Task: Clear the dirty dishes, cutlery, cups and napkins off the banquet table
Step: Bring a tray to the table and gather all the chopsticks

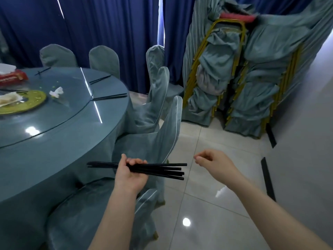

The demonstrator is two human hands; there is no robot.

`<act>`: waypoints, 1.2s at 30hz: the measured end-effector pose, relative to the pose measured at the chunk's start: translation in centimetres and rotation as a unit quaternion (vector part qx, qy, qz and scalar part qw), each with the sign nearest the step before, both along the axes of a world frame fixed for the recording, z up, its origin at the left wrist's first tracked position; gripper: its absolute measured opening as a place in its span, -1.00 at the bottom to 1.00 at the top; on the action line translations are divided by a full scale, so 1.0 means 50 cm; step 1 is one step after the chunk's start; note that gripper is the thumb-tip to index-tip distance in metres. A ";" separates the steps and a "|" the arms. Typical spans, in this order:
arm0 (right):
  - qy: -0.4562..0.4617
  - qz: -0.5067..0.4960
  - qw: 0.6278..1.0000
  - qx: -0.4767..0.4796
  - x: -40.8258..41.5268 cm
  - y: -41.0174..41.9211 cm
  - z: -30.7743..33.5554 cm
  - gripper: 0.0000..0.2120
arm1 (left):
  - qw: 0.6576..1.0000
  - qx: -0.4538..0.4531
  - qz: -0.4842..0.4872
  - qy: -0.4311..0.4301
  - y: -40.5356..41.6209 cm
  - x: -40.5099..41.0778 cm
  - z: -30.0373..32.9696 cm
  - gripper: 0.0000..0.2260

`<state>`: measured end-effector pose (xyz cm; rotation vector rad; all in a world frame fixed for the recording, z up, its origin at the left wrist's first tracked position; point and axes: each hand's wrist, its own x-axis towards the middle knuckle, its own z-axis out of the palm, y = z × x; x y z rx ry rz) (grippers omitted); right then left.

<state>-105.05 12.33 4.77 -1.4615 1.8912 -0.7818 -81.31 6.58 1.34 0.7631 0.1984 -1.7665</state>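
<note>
The left hand [130, 175] holds a bundle of black chopsticks [156, 170] around its middle, fingers curled over the top, the sticks lying level and pointing toward three o'clock, ends uneven; the right hand [210, 159] hangs free at three o'clock of the bundle, near it but not touching, fingers loosely curled round nothing. Both forearms reach forward from six o'clock, over a covered chair [149, 141].

The sticks look light, stiff and smooth, so I judge them apt to slide lengthwise out of a loose fist; a firm grip at the centre, or the free hand squaring the ends, should keep them together.

On the bench [59, 141], at ten o'clock from the hands, more pairs wait: one pair [110, 96] near the rim, a second [100, 79] farther on, a third [42, 71] at the far side, and a fourth [14, 91] beside the gold plate [34, 101]; a crumpled napkin [57, 92] lies just right of that plate, soft and weightless by the look of it, fit for a simple pinch; a red packet [13, 78] sits at the left edge. Much clearing seems left.
</note>
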 end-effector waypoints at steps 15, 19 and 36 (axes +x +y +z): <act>-0.057 -0.035 0.998 -0.018 -0.422 -0.534 0.030 -0.89 | 0.999 -0.039 0.014 0.017 -0.546 -0.407 0.037 -0.64; -0.057 -0.003 0.998 -0.024 -0.541 -0.684 0.028 -0.91 | 0.999 -0.034 0.035 0.011 -0.673 -0.506 0.022 -0.66; -0.134 0.291 0.947 0.023 -0.565 -1.373 0.014 -0.90 | 0.932 -0.033 0.359 0.027 -1.012 -0.569 0.019 -0.69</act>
